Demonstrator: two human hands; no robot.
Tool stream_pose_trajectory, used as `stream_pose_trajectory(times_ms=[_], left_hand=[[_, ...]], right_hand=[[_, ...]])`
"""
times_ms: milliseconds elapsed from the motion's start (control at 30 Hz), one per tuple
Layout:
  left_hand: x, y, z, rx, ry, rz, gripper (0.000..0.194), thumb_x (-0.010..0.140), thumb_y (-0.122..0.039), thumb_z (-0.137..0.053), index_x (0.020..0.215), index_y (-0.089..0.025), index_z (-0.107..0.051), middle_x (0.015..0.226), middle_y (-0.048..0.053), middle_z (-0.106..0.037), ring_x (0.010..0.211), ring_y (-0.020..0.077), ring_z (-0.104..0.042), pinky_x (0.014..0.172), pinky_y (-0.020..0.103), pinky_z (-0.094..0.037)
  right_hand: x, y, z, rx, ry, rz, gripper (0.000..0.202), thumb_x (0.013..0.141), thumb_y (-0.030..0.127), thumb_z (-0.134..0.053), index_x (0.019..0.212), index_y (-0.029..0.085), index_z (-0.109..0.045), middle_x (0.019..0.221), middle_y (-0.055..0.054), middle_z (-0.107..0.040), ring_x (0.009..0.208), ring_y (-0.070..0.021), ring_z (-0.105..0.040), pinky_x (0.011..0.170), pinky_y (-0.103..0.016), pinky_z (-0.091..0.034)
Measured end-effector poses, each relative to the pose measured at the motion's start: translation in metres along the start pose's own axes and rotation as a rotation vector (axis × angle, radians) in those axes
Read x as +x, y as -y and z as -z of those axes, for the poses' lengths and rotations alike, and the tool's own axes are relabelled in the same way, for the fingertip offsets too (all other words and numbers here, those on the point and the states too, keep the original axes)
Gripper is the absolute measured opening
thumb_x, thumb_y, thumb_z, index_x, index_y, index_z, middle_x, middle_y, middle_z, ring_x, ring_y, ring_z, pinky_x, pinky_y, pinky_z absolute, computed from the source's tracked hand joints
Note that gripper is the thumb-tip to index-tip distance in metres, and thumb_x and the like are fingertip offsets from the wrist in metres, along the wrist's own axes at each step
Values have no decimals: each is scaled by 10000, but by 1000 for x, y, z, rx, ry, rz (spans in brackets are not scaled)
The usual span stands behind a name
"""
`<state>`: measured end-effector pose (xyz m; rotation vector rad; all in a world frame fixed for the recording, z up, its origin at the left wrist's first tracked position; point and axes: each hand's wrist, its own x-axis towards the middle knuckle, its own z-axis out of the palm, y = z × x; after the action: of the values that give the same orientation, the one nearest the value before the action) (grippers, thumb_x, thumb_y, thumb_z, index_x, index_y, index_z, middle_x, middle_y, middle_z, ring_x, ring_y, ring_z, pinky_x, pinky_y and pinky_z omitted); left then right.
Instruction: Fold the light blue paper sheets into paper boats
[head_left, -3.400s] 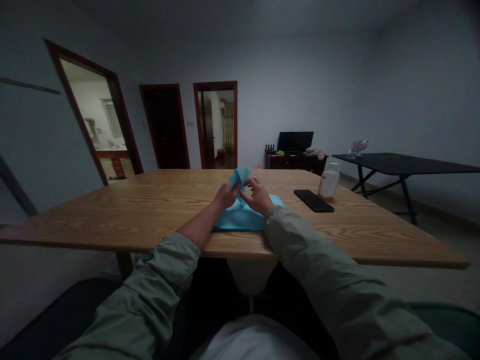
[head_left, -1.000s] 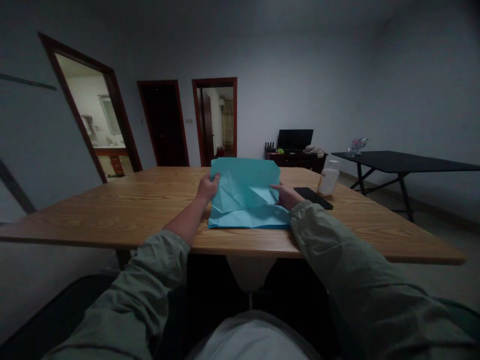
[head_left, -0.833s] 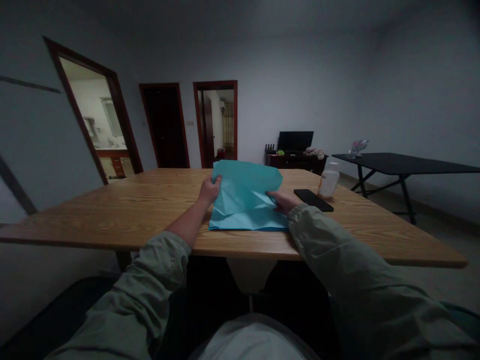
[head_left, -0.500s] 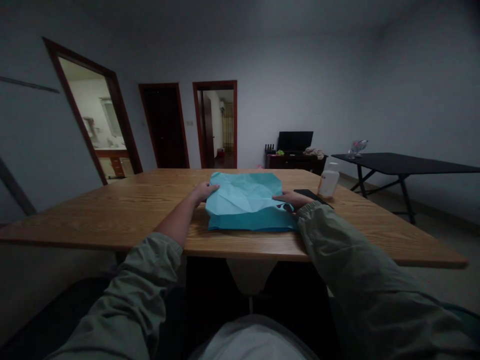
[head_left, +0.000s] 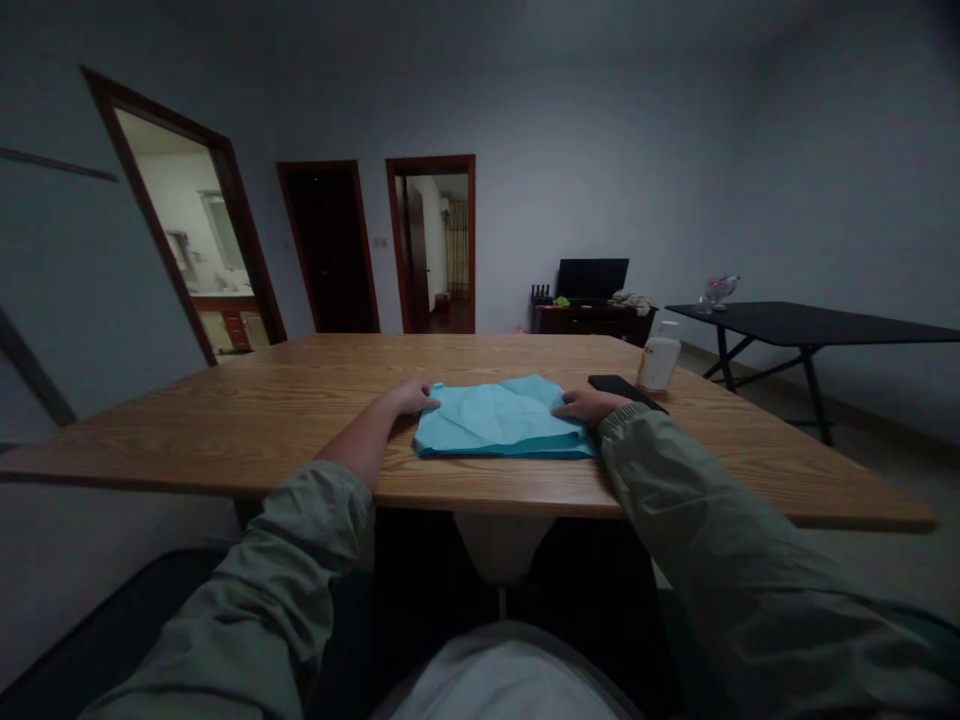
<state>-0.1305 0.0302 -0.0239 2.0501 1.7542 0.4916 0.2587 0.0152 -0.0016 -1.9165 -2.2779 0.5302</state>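
Note:
A creased sheet of light blue paper (head_left: pixel 499 415), folded over on itself, lies near the front edge of the wooden table (head_left: pixel 300 400). My left hand (head_left: pixel 409 397) pinches its left edge between thumb and fingers. At the right edge, my right hand (head_left: pixel 589 405) grips the paper too, with the fingertips resting on its top. The upper layer slopes down toward me, and a narrow gap shows between the layers at the front right. What lies beneath the paper is hidden.
Just beyond my right hand lies a flat black object (head_left: pixel 626 390), perhaps a phone. A white bottle (head_left: pixel 659 357) stands upright beside it. Farther off are a black folding table (head_left: pixel 810 322) at the right and a dark cabinet with a screen (head_left: pixel 592 280) by the wall.
The raised upper layer of the blue paper has come down and now lies flatter over the lower part. Both hands have lowered slightly with it, still at its sides.

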Motion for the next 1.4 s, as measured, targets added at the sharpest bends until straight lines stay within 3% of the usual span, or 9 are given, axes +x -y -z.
stream_pose_trajectory(times_ms=[133, 233, 333, 467, 600, 900, 1000, 1167, 1400], left_hand=[[-4, -7, 1, 117, -17, 50, 262, 757, -411, -650, 872, -181, -597, 738, 19, -648, 632, 157, -590, 560, 245, -410], [-15, -21, 0, 274, -228, 45, 497, 717, -422, -691, 1141, -207, -544, 1117, 88, -646, 960, 234, -609, 776, 304, -459], [-27, -47, -11, 420, -448, -107, 530, 827, -491, -555, 1285, -236, -481, 1359, 117, -510, 1243, 302, -454, 1011, 427, -351], [-34, -78, -38, 426, -184, -332, 668, 868, -682, -336, 1414, -301, -390, 1534, 66, -324, 1402, 312, -266, 1130, 484, -190], [-36, -85, -51, 415, 125, -316, 778, 819, -790, -189, 1479, -388, -274, 1592, 36, -179, 1437, 371, -167, 1116, 590, -134], [-40, -86, -52, 433, 170, -302, 839, 789, -822, -123, 1505, -391, -195, 1602, 27, -110, 1450, 369, -111, 1124, 596, -98], [-40, -87, -55, 440, 172, -303, 832, 796, -815, -124, 1506, -387, -192, 1602, 26, -106, 1453, 361, -106, 1124, 595, -100], [-39, -86, -58, 438, 173, -311, 827, 796, -815, -122, 1506, -394, -183, 1603, 19, -101, 1453, 360, -107, 1120, 604, -101], [-40, -87, -57, 443, 174, -309, 820, 800, -812, -122, 1505, -397, -186, 1603, 13, -102, 1454, 355, -107, 1124, 595, -99]], right_hand=[[0, 0, 1, -122, -1, 23, 397, 803, 497, -607, 927, 136, -716, 913, -80, -695, 830, -207, -628, 705, -267, -451], [-3, 4, 3, -156, -16, 18, 411, 808, 499, -599, 905, 123, -730, 893, -96, -699, 834, -217, -631, 709, -271, -447], [-6, 8, 2, -184, -31, 18, 387, 825, 468, -585, 906, 123, -739, 873, -100, -704, 823, -210, -633, 701, -264, -446], [-4, 8, 1, -165, -48, 4, 356, 822, 449, -598, 898, 131, -740, 869, -89, -704, 802, -197, -630, 666, -252, -440], [-1, 4, 1, -28, -85, 19, 377, 837, 455, -595, 903, 112, -735, 852, -86, -701, 768, -187, -621, 658, -251, -446], [23, -1, -5, 546, -194, 26, 282, 896, 318, -548, 968, 89, -695, 794, -79, -684, 628, -128, -583, 570, -206, -456], [35, -5, -11, 606, -260, 39, 287, 859, 200, -568, 1114, 98, -649, 750, -53, -659, 549, -102, -539, 518, -192, -432], [36, -5, -14, 686, -305, 92, 614, 768, 58, -538, 1366, 182, -476, 846, -30, -653, 448, -47, -438, 410, -151, -330], [35, 3, -11, 571, -399, 218, 464, 782, 97, -489, 1223, 130, -629, 742, -30, -639, 467, -56, -404, 435, -151, -327]])
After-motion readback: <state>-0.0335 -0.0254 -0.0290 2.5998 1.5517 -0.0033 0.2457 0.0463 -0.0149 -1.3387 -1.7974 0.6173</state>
